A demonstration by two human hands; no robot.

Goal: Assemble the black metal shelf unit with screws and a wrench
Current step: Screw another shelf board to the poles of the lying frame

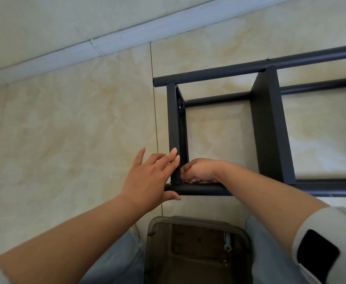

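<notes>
The black metal shelf unit lies on its side on the tiled floor, right of centre. My left hand rests with straight fingers against the end shelf panel, its thumb under the near tube. My right hand reaches inside the frame at the near corner, fingers curled at the joint of panel and tube; what they hold is hidden. A silver screw head shows on the far tube. A wrench lies on the brown stool seat between my knees.
A pale skirting board runs diagonally along the wall at the top. A small nut lies on the stool beside the wrench. My knees in light jeans flank the stool. Beige floor tiles spread to the left of the frame.
</notes>
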